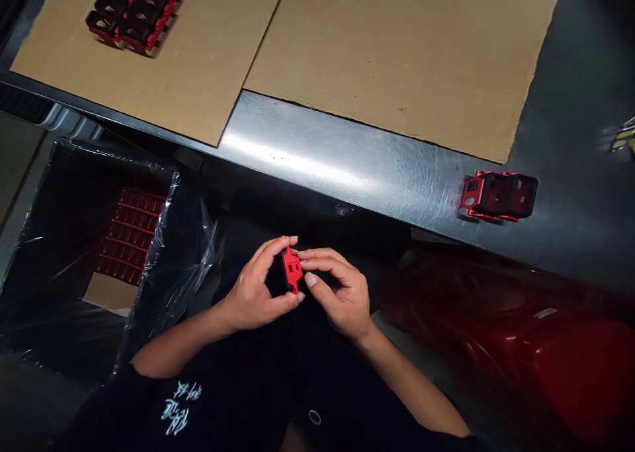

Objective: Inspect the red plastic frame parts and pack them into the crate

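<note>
In the head view, a small red and black plastic part [294,269] with two little slots in its red face is held in front of my body. My left hand [258,285] grips it by its upper and lower ends, between fingers and thumb. From the other side, my right hand [342,292] has its fingers curled and the fingertips and thumb at the part's right edge. Whether anything small sits between those fingertips is hidden. On the metal bench to the right stand more red and black parts [499,196], lined up together.
Rows of red and black parts [143,8] stand on a cardboard sheet [183,88]. Another cardboard sheet [397,61] covers more of the metal bench [317,141]. At lower left, a plastic-lined bin [44,273] contains rows of red parts. A glossy red object [570,359] is at lower right.
</note>
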`<state>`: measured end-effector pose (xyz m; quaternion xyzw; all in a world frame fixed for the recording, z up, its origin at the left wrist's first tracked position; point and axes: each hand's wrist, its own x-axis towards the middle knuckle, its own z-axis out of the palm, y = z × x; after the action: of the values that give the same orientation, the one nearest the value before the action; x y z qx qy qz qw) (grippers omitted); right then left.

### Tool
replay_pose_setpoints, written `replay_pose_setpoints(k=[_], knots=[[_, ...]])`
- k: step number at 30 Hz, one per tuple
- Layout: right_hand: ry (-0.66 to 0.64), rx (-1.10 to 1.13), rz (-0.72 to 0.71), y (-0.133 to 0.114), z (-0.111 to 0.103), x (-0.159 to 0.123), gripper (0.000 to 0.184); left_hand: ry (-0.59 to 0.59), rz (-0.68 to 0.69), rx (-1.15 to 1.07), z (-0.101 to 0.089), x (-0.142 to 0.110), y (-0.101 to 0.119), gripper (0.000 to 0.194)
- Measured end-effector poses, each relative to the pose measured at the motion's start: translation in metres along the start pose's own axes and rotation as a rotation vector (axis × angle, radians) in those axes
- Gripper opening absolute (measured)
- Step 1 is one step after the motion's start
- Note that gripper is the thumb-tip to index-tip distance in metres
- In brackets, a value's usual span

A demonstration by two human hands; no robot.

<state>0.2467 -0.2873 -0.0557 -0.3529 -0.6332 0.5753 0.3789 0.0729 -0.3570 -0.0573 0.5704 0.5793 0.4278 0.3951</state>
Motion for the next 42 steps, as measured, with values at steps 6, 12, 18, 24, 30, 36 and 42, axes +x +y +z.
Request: replay_pose_setpoints(k=[6,12,18,24,30,36,42], knots=[[-0.010,0.028,0.028,0.001,0.001,0.000,0.020,0.003,-0.030,0.000,0.002,0.000,-0.001,0.081],[-0.015,0.067,0.065,0.001,0.000,0.001,0.019,0.047,0.132,0.129,0.004,0.002,-0.004,0.081],[-0.014,0.089,0.108,0.000,0.002,0.001,0.018,0.112,0.284,0.308,0.008,0.000,-0.012,0.103],[0.010,0.022,0.092,0.002,0.006,0.000,0.032,0.166,0.410,0.421,0.011,0.000,-0.019,0.105],[0.017,-0.071,-0.009,0.006,0.005,0.001,0.027,0.117,0.404,0.476,0.010,0.000,-0.015,0.105],[-0.004,0.115,0.141,0.013,0.003,-0.003,0.020,0.104,0.443,0.453,0.008,0.001,-0.018,0.108],[-0.115,0.678,0.594,0.019,0.002,-0.004,0.030,0.094,0.449,0.260,0.007,0.004,-0.014,0.117]])
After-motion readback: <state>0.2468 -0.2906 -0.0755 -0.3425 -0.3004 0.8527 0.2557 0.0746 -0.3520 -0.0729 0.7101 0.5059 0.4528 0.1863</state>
